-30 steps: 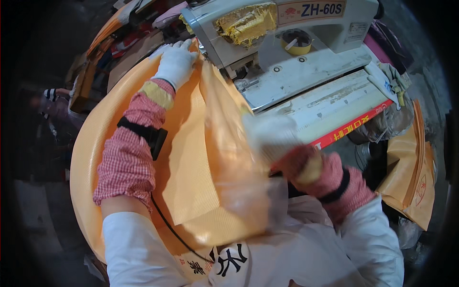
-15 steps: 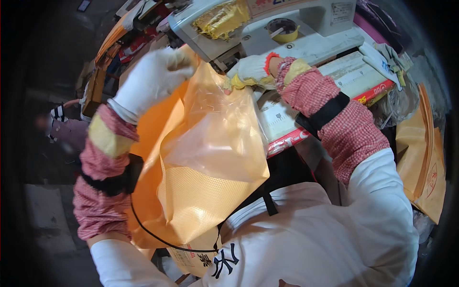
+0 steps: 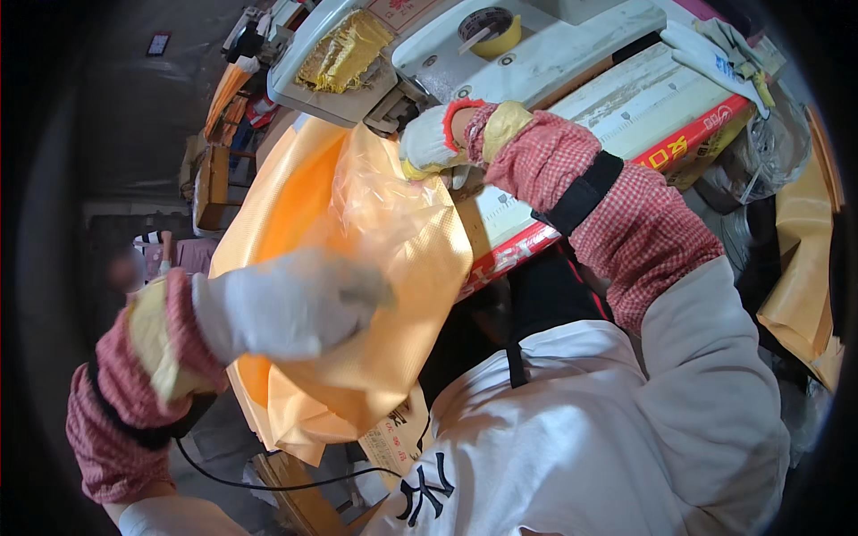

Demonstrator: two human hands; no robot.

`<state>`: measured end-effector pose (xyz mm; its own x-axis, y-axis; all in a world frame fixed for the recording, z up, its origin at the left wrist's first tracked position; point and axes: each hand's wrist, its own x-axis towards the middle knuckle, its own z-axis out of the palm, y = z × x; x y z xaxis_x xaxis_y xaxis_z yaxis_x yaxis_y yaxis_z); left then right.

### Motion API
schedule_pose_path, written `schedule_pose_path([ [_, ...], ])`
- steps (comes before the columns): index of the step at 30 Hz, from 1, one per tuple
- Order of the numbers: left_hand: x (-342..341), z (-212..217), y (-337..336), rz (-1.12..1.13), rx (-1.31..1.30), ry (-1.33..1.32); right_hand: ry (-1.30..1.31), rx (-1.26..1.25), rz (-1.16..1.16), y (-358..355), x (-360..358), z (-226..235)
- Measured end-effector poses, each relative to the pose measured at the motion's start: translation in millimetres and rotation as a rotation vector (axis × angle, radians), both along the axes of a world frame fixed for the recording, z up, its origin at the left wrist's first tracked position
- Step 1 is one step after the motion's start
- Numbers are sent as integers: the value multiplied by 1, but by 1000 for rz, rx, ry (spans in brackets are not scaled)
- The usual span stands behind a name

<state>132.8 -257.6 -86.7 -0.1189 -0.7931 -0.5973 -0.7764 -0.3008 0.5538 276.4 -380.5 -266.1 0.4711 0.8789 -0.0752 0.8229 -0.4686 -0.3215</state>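
Observation:
A large orange woven sack hangs with its mouth up at the sewing machine's head. A clear plastic liner bunches at its upper part. My right hand, in a white glove with yellow on the palm side, is closed on the sack's upper edge and the liner, close under the machine head. My left hand, in a white glove, passes over the front of the sack, lower down. Motion smears its fingers, so whether they hold any of the liner does not show.
On the machine's bed stands a roll of yellow tape. White gloves lie on the table at the right, with a crumpled clear bag hanging nearby. More orange sacks stand at far right. Another person is at far left.
My left hand has dropped from the sack's top edge to its front. My right hand stays at the upper edge near the machine. The view has shifted a little.

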Motion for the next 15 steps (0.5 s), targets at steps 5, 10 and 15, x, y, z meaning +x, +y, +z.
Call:
schedule_pose_path([
  [5,-16,-24,-19,559,1193,202,-39,86,81,-2,-19,10],
  [10,-89,-6,-45,502,1000,474,-65,160,-244,31,-21,-30],
  [15,-113,-6,-79,-37,868,338,-62,132,-428,49,-57,8],
])
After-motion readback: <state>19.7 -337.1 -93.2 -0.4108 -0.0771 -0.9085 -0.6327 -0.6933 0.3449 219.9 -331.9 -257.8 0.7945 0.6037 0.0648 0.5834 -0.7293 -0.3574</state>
